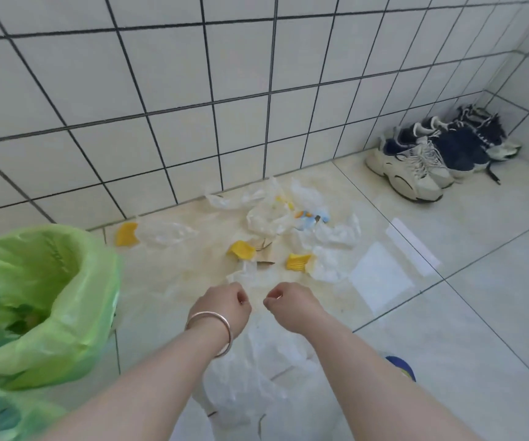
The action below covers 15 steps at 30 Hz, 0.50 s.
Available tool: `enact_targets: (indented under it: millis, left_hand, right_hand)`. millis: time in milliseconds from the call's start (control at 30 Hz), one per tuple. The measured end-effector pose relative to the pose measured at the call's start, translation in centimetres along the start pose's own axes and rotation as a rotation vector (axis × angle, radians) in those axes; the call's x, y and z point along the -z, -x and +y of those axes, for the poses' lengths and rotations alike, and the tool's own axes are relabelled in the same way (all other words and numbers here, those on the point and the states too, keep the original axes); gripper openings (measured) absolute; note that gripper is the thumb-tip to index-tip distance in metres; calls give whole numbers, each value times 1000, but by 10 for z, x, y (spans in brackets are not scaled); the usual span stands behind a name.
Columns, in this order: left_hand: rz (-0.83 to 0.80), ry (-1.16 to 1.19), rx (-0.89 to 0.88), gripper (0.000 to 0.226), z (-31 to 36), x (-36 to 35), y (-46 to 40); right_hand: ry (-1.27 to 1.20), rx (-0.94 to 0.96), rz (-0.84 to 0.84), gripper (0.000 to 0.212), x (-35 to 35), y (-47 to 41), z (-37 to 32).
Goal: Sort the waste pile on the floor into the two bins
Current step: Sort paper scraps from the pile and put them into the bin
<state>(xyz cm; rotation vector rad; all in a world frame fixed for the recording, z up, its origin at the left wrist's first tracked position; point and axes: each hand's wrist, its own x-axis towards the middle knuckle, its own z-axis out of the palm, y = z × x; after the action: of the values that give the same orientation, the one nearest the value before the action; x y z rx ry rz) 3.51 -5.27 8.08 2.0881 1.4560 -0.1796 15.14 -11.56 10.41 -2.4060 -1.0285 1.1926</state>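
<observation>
A: Our left hand [221,308] and right hand [290,305] are both curled into loose fists side by side at 6 o'clock of the waste pile [275,230]. We cannot tell whether either pinches anything; a clear plastic bag [256,370] hangs or lies right under them, too see-through to judge

B: The pile sits against the wall [193,90] at 12 o'clock from our hands: crumpled clear wrappers, three yellow scraps [298,261], a bit of brown card [264,254]. The green-lined bin [43,300] is at 9 o'clock, greens already inside. We see only that one bin

A: Then the risk is mixing. Film is tangled with the yellow bits, so grabbing a handful could carry both kinds into one bin

B: Thin film also slips. If we pinch lightly, it may drop short of the rim or cling to our fingers

A: And the liner looks loose; a careless toss could drag it inward. The shoes [422,160] at 2 o'clock are well apart, no worry there
</observation>
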Motion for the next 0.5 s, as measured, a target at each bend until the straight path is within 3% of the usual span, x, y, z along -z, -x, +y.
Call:
enact_targets:
  millis: [267,500]
  left_hand:
    - [-32,128,72,17,3,-15,-60]
    - [-49,234,-70,28,28,-29,-111]
  right_hand:
    - [51,-56,-15,34,19,-66,14]
    - [98,-47,-12,27,22,-129,23]
